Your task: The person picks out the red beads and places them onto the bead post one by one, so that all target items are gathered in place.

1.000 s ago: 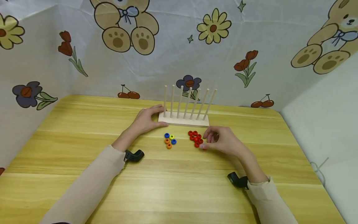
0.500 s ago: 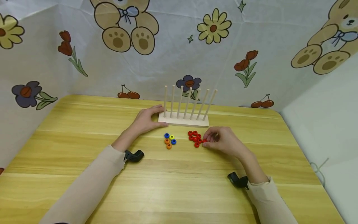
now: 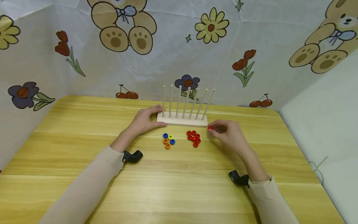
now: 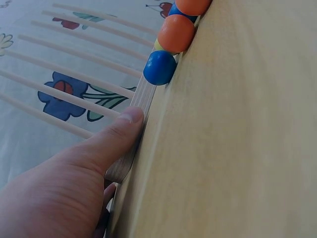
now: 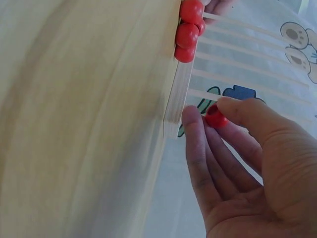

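Since the frame half a second ago, the right hand has moved away from the cluster of round red beads, and it pinches one glossy round red bead near the right end of the pale wooden seven-peg stand. The left hand grips the stand's left end, while round blue, yellow and orange beads lie in front on the wood-grained table

No readable text, labels, brands, numbers or signs in any view. Nothing legible on the peg rack near the far edge of the table, the beads, or the patterned cloth.
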Available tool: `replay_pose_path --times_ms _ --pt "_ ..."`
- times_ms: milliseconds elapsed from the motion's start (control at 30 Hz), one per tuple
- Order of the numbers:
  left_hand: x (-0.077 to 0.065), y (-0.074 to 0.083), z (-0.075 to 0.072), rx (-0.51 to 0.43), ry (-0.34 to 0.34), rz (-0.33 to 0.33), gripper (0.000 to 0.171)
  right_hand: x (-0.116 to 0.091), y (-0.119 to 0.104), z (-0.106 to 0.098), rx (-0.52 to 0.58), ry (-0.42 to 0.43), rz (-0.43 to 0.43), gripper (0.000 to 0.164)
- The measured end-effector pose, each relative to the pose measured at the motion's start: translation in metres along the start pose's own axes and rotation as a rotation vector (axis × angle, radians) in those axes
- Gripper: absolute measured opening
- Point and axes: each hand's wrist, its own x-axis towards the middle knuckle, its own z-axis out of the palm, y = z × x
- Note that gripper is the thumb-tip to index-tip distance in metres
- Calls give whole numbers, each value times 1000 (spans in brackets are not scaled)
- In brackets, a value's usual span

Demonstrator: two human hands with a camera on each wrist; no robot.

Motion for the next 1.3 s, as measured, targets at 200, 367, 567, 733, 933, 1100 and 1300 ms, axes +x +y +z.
replay_pose_path --times_ms 200,367,567,733,933,1100,1300 --pt "0 0 -1 -7 2 4 77 -1 0 -7 29 136 -4 20" --pt "1 0 -1 -15 -2 5 78 1 -4 -13 55 288 -3 22" --pt "1 -2 -2 -23 -4 1 80 12 -19 -21 160 475 -65 22" --pt "1 -3 -1 -28 -2 4 79 25 -39 -29 175 584 -134 24" --pt "1 -3 -1 -36 2 9 78 44 -61 -33 188 634 -150 24" --pt "1 -2 -1 -37 -1 6 79 55 -66 -30 185 638 -172 25" --pt "-1 -1 -2 -48 5 8 79 58 -65 -26 163 652 -215 24"
